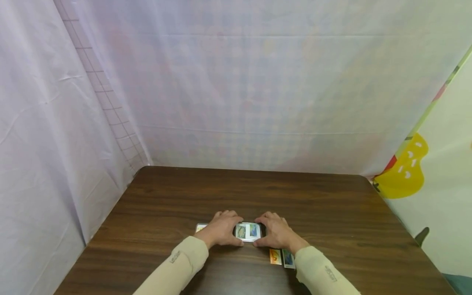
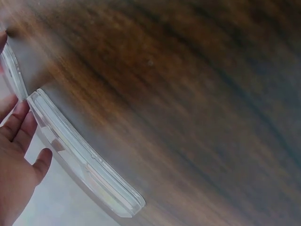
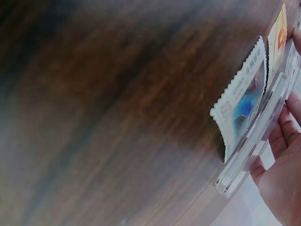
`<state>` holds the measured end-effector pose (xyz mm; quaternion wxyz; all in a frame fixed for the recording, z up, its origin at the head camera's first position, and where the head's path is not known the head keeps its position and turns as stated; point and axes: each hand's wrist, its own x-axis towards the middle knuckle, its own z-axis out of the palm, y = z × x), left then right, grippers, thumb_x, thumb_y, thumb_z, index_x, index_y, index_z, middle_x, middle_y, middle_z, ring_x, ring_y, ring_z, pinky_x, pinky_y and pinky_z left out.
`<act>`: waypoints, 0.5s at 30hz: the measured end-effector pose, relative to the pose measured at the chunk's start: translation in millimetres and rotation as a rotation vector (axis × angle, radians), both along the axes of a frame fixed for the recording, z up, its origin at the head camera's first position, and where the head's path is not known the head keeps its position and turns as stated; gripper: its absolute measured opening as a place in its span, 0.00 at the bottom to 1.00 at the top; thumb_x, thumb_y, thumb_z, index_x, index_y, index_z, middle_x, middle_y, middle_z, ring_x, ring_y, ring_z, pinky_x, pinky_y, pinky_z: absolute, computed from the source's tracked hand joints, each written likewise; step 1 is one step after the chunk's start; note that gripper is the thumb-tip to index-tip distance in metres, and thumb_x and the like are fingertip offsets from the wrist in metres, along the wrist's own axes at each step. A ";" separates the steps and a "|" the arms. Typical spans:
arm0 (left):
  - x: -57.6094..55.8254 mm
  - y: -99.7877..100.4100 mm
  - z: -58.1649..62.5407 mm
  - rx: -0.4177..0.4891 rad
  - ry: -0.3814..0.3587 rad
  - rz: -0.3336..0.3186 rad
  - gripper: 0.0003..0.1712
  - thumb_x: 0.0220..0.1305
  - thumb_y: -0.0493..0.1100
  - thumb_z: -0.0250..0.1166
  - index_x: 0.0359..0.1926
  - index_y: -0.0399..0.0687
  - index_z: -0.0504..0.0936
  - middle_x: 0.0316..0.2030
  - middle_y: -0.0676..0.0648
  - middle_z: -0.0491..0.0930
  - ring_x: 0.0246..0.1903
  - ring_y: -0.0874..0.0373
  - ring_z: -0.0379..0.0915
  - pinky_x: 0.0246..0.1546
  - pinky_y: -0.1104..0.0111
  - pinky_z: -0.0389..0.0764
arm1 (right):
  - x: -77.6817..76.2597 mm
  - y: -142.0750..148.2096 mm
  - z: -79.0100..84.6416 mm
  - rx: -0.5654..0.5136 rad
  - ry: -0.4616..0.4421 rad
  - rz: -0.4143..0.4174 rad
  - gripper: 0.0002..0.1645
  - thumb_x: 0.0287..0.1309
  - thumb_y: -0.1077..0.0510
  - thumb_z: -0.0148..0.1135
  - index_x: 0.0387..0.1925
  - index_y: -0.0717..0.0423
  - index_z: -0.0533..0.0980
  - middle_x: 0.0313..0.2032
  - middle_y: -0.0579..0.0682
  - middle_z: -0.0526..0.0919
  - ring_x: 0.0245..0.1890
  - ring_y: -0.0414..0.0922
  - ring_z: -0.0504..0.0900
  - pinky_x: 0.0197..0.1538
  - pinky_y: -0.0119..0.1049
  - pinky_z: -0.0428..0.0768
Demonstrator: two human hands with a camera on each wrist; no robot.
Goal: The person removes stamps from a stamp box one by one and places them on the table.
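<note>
Both hands are at a clear flat case (image 1: 248, 234) with two stamps showing inside it. My left hand (image 1: 224, 228) grips its left end, the thumb at the near edge and the fingers at the far edge. My right hand (image 1: 273, 231) grips the right end the same way. Another clear case (image 2: 89, 153) lies under the left hand, its left end showing past the wrist in the head view. A similar clear case (image 3: 254, 141) sits below the right hand. Beside it lie an orange stamp (image 1: 275, 257) and a blue-green stamp (image 1: 289, 259) with perforated edges.
The dark wooden table (image 1: 177, 192) has rounded far corners. A white curtain (image 1: 239, 94) hangs behind it and another white cloth (image 1: 40, 123) hangs at the left. At the right is a pale cloth with a yellow printed shape (image 1: 403, 176).
</note>
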<state>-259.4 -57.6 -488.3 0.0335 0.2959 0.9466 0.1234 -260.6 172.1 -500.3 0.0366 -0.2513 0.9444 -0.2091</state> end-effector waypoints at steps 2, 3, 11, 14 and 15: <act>0.0 0.3 0.2 -0.003 0.001 0.001 0.43 0.47 0.61 0.76 0.61 0.47 0.77 0.52 0.51 0.76 0.53 0.55 0.70 0.59 0.55 0.65 | -0.5 -0.1 0.1 -0.002 -0.010 -0.005 0.39 0.40 0.39 0.78 0.54 0.53 0.78 0.48 0.49 0.76 0.53 0.52 0.72 0.57 0.59 0.66; 0.0 0.4 0.2 -0.004 0.001 0.002 0.42 0.47 0.61 0.76 0.61 0.47 0.78 0.52 0.51 0.76 0.53 0.55 0.70 0.58 0.55 0.65 | -0.7 -0.2 0.1 -0.003 -0.014 -0.007 0.39 0.40 0.39 0.78 0.53 0.53 0.78 0.48 0.48 0.76 0.53 0.52 0.72 0.58 0.59 0.66; -2.1 1.4 -0.9 -0.020 -0.006 0.005 0.42 0.48 0.61 0.75 0.61 0.47 0.78 0.52 0.52 0.75 0.54 0.55 0.69 0.58 0.55 0.65 | -1.1 -0.2 -1.6 0.006 -0.019 -0.013 0.38 0.42 0.38 0.77 0.53 0.51 0.78 0.49 0.48 0.75 0.55 0.52 0.72 0.59 0.59 0.65; -2.9 1.9 -1.2 -0.020 -0.011 0.005 0.42 0.48 0.61 0.75 0.62 0.47 0.78 0.52 0.52 0.75 0.54 0.56 0.69 0.59 0.55 0.65 | -0.8 -0.8 -1.9 0.013 -0.021 -0.021 0.38 0.42 0.38 0.77 0.53 0.50 0.78 0.50 0.47 0.75 0.55 0.52 0.72 0.60 0.59 0.65; -3.0 2.0 -0.9 -0.018 -0.013 0.005 0.42 0.48 0.61 0.75 0.62 0.47 0.78 0.52 0.52 0.75 0.54 0.56 0.69 0.59 0.55 0.65 | -0.6 -1.1 -1.8 0.014 -0.023 -0.024 0.38 0.42 0.37 0.77 0.53 0.50 0.78 0.50 0.47 0.75 0.55 0.52 0.72 0.60 0.59 0.65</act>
